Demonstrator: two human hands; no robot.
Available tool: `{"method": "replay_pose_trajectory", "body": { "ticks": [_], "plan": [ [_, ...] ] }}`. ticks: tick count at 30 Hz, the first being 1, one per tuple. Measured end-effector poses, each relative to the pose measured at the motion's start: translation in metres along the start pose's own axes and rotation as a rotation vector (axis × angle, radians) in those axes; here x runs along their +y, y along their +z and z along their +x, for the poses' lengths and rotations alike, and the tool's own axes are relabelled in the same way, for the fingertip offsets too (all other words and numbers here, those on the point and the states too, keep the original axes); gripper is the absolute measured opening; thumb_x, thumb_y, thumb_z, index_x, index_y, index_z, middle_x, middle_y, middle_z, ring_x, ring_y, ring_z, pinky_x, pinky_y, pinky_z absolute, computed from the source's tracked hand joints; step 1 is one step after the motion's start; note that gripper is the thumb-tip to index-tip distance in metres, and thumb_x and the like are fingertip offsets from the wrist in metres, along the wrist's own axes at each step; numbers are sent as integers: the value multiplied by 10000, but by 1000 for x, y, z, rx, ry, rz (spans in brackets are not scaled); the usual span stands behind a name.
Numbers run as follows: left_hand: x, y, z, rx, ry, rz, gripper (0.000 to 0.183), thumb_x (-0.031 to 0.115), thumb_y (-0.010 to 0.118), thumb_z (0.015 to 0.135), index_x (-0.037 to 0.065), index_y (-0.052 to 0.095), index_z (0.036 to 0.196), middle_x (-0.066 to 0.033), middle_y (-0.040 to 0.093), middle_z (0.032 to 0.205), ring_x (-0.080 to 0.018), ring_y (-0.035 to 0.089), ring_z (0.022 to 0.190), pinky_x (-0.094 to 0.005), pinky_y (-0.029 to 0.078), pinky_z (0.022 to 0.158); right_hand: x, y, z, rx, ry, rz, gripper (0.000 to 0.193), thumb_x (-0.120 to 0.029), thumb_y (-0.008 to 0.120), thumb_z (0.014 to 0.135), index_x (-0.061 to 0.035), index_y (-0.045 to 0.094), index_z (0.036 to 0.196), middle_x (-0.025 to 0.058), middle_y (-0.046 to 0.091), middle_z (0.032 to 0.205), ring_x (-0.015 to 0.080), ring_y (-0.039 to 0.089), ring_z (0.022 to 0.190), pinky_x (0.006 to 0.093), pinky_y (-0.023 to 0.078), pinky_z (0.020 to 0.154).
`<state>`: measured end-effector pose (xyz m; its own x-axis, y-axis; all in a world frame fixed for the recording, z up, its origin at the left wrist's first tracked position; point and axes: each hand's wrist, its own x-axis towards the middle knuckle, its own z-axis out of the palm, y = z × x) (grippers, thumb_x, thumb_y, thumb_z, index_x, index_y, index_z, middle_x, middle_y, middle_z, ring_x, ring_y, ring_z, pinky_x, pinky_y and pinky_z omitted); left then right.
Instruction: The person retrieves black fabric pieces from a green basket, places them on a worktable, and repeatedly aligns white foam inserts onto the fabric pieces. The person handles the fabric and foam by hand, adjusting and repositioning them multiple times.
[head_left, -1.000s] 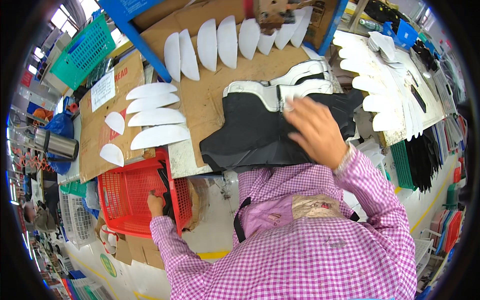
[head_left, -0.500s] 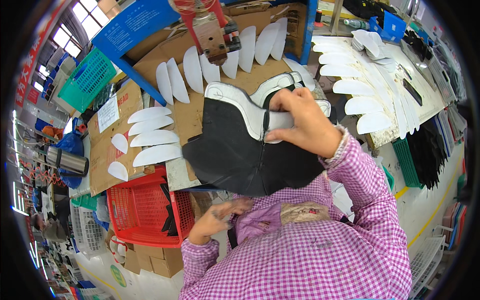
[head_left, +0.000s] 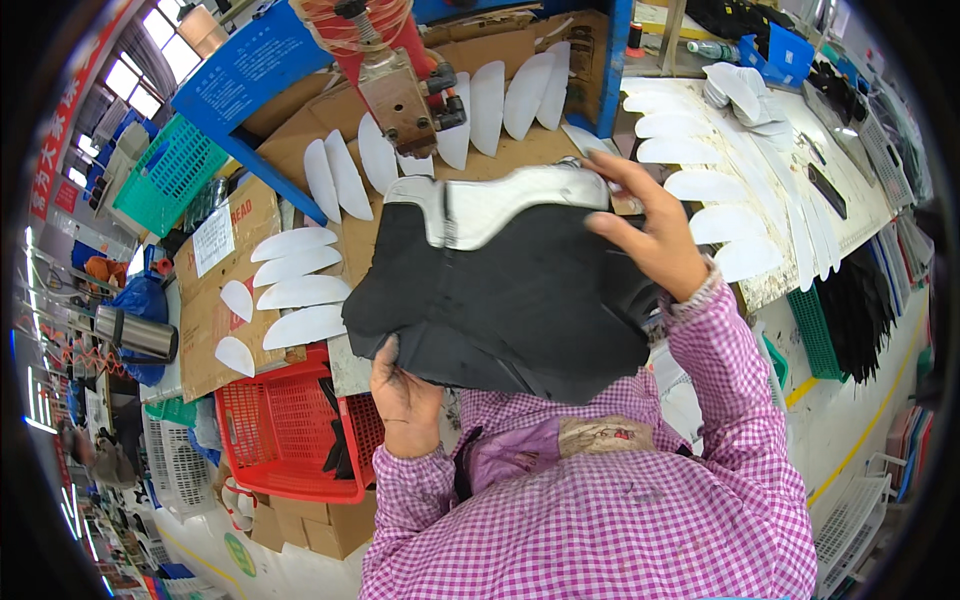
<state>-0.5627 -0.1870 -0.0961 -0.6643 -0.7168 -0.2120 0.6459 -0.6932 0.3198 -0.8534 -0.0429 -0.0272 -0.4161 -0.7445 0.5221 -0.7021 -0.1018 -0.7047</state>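
Observation:
A black shoe upper (head_left: pixel 500 300), with a white shaped panel (head_left: pixel 520 203) along its far edge, is spread in front of me above the bench edge. My left hand (head_left: pixel 405 405) grips its near left edge, thumb on top and fingers hidden underneath. At the far right corner, my right hand (head_left: pixel 655 225) has thumb and forefinger spread apart. Its thumb tip is over the black surface, and I cannot tell whether it presses there. Beyond the upper hangs a red machine head with a metal block (head_left: pixel 398 105); its lower tip is near the white panel.
White half-oval pieces (head_left: pixel 487 105) stand in a row along the blue-framed cardboard bench; more lie on the cardboard (head_left: pixel 300 292) at left and the white table (head_left: pixel 800 150) at right. A red basket (head_left: pixel 290 480) holding black pieces sits lower left. A steel flask (head_left: pixel 135 332) is farther left.
The upper has turned and spread out, its white panel now across the far edge. My left hand has risen to take its near left edge. My right hand has loosened its pinch and shifted right.

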Motion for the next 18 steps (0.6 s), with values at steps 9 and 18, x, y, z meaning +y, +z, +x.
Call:
{"method": "replay_pose_trajectory", "body": {
  "ticks": [9, 18],
  "plan": [
    [3, -2, 65, -35, 197, -8, 335, 102, 504, 923, -15, 519, 1236, -134, 530, 1312, -266, 494, 1224, -437, 373, 1065, 6, 19, -38, -28, 762, 835, 377, -260, 610, 902, 21, 533, 1139, 70, 644, 905, 102, 628, 685, 192, 511, 506],
    [55, 38, 71, 15, 612, 207, 438, 301, 502, 958, -11, 503, 1266, -142, 540, 1292, -283, 503, 1195, -422, 373, 1043, 11, 57, 64, 45, 685, 905, 250, -229, 599, 909, -10, 540, 1013, 42, 622, 787, 96, 570, 565, 187, 370, 419]
  ]
}}
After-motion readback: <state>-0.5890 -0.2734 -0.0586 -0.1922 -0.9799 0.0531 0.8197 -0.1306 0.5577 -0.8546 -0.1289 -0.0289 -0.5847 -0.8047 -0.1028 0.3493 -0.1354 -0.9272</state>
